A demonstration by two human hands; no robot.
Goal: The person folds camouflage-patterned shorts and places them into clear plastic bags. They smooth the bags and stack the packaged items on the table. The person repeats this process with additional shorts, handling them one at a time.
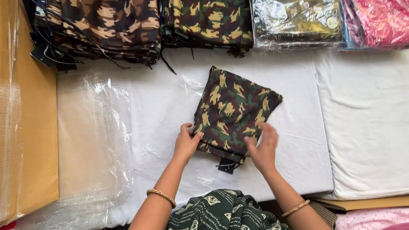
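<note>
Two hands, left [186, 144] and right [264, 146], close loosely on the near edges of a folded camouflage garment [233, 111], pinning it flat atop a clear bag [173, 113] on the white surface [380, 109], mid-scene.

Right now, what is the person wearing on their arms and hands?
Both arms are bare, with no sleeves showing. The left hand has a gold beaded bangle on its wrist. The right hand has a thinner gold bangle. No rings or gloves show.
</note>
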